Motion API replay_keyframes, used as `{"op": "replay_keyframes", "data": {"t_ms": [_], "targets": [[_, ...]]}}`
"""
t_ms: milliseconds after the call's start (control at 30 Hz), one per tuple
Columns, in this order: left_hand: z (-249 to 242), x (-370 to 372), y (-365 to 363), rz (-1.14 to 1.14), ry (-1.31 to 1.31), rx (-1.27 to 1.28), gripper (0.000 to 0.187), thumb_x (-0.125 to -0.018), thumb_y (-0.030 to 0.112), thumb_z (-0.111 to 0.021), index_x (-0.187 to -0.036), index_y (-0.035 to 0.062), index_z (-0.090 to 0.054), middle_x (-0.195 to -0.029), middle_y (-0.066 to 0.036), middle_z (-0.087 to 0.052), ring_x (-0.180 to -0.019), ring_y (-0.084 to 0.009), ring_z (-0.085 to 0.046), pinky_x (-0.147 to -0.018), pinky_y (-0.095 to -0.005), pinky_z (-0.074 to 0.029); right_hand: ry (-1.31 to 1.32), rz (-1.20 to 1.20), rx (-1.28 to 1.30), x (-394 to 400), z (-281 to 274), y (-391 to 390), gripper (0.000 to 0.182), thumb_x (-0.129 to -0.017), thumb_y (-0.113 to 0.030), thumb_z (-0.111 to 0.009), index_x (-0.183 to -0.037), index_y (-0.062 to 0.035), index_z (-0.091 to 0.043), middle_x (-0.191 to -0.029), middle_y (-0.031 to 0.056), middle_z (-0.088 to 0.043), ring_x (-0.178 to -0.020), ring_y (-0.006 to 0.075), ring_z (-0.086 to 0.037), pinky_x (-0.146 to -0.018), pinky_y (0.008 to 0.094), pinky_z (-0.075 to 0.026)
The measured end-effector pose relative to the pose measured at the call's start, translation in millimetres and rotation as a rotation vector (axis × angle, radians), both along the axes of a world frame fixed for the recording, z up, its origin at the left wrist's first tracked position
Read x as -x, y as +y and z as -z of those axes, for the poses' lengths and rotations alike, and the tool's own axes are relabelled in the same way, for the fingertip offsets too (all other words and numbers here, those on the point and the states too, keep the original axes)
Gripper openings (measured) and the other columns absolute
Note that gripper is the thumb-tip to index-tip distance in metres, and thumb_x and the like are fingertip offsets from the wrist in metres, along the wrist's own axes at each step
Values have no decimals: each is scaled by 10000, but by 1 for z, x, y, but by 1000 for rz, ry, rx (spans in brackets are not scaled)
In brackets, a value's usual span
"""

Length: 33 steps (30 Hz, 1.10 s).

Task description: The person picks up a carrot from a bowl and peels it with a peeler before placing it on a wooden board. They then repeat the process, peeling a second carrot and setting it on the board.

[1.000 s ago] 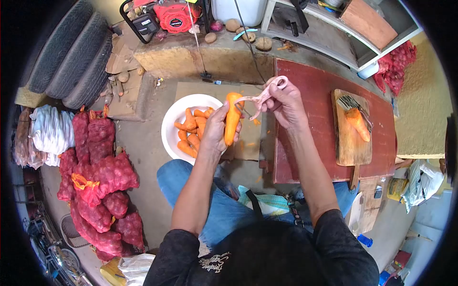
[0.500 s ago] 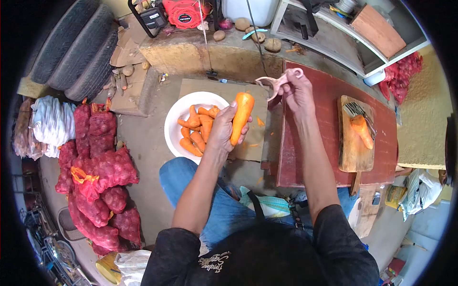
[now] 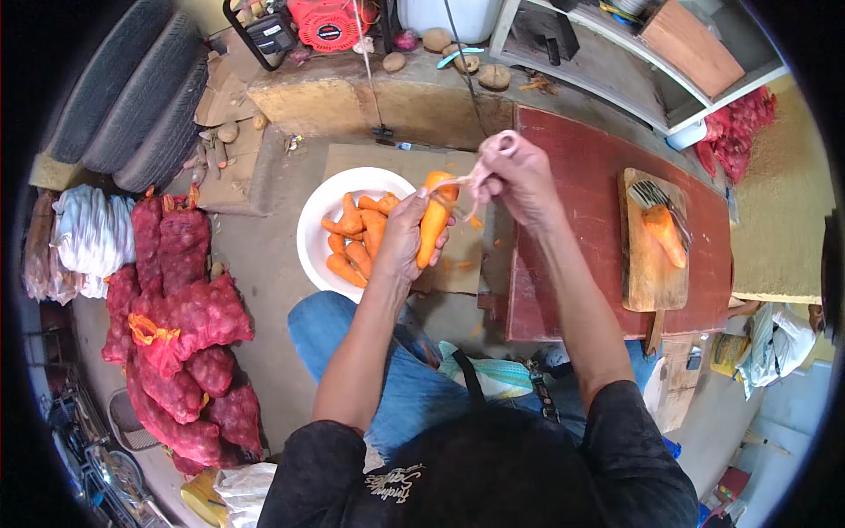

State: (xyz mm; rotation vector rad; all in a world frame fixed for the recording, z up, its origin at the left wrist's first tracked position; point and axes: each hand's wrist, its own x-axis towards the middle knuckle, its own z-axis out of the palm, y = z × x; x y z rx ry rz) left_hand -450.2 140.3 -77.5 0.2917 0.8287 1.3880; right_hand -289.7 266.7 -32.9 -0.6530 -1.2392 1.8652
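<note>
My left hand [image 3: 407, 231] is closed around the lower part of an orange carrot [image 3: 432, 233], held upright just right of a white basin [image 3: 310, 231]. In my right hand [image 3: 521, 180] is a pale pink peeler [image 3: 481, 176], its fingers wrapped round the handle. The peeler's head lies across the upper end of the carrot; motion blurs it slightly. Several carrots [image 3: 373, 231] rest inside the basin. On the red table to the right, another carrot [image 3: 664, 234] and a fork-like metal utensil [image 3: 650, 195] lie on a wooden cutting board [image 3: 641, 286].
The red table [image 3: 563, 290] stands at my right. Orange peelings lie on the cardboard [image 3: 458, 273] beneath my hands. Mesh sacks of onions [image 3: 189, 352] are piled at the left, below stacked tyres [image 3: 114, 97]. A concrete ledge [image 3: 326, 106] runs along the back.
My right hand has moved left and down, bringing the peeler from beside the carrot onto its upper end. The carrot has shifted slightly left. The whole view has moved a little.
</note>
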Motion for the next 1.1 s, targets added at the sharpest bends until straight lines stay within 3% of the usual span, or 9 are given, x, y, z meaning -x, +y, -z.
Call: {"op": "replay_keyframes", "data": {"t_ms": [400, 533, 633, 667, 800, 900, 933, 1033, 1100], "targets": [[3, -16, 8, 30, 172, 32, 369, -1060, 368, -471, -1089, 17, -581, -784, -95, -625, -486, -114, -530, -317, -231, -396, 166, 100, 182, -16, 29, 30, 104, -927, -73, -676, -957, 10, -622, -719, 72, -629, -512, 103, -546, -463, 259, -519], [5, -9, 5, -6, 131, 50, 370, -1056, 367, -481, -1091, 1, -519, -795, -120, -604, -467, -124, -528, -301, -228, -397, 92, 18, 59, -9, 15, 19, 94, -947, -79, -652, -931, 2, -607, -717, 74, -622, -523, 112, -551, -458, 258, -506], [3, -5, -3, -17, 121, 59, 361, -1058, 363, -476, -1076, 5, -513, -791, -124, -603, -463, -129, -528, -298, -230, -391, 209, 165, 96, -23, 33, 48, 93, -950, -82, -649, -938, 1, -609, -729, 78, -634, -520, 109, -550, -463, 247, -492], [1, -4, -3, -22, 105, 52, 359, -1059, 363, -474, -1077, 6, -511, -790, -125, -602, -462, -131, -529, -298, -230, -391, 112, 239, 115, -26, 38, 52, 81, -954, -79, -644, -927, -10, -610, -749, 85, -654, -514, 115, -551, -472, 242, -481], [4, -7, -3, -25, 110, 66, 347, -1060, 353, -469, -1109, 11, -500, -785, -134, -603, -456, -134, -527, -300, -232, -391, -4, -33, 66, -9, 14, 11, 69, -965, -41, -602, -898, -39, -583, -740, 88, -650, -519, 114, -559, -477, 255, -485], [-1, -9, -2, -4, 146, 68, 339, -1062, 347, -464, -1112, 13, -498, -784, -136, -605, -457, -134, -527, -302, -231, -392, 129, 206, 151, -12, 33, 33, 35, -965, -29, -589, -931, -29, -581, -731, 86, -649, -514, 112, -554, -478, 254, -487], [-3, -8, -3, -4, 153, 70, 336, -1063, 345, -463, -1112, 14, -499, -785, -136, -607, -458, -134, -527, -302, -231, -392, 267, 174, 168, -28, 52, 52, 20, -965, -27, -582, -949, -20, -573, -737, 94, -655, -548, 137, -606, -487, 261, -511], [3, -4, -6, -32, 142, 58, 345, -1064, 350, -462, -1099, 10, -507, -790, -140, -609, -464, -131, -530, -305, -229, -396, 101, 229, 86, -27, 28, 36, 61, -978, -66, -594, -939, -22, -581, -742, 93, -650, -540, 138, -601, -475, 267, -535], [2, -4, -4, -28, 112, 59, 357, -1063, 359, -463, -1090, 7, -516, -793, -147, -610, -466, -130, -531, -304, -229, -396, 27, 50, 70, -12, 14, 11, 75, -977, -81, -608, -934, -24, -586, -739, 83, -647, -504, 122, -554, -468, 268, -537]]}}
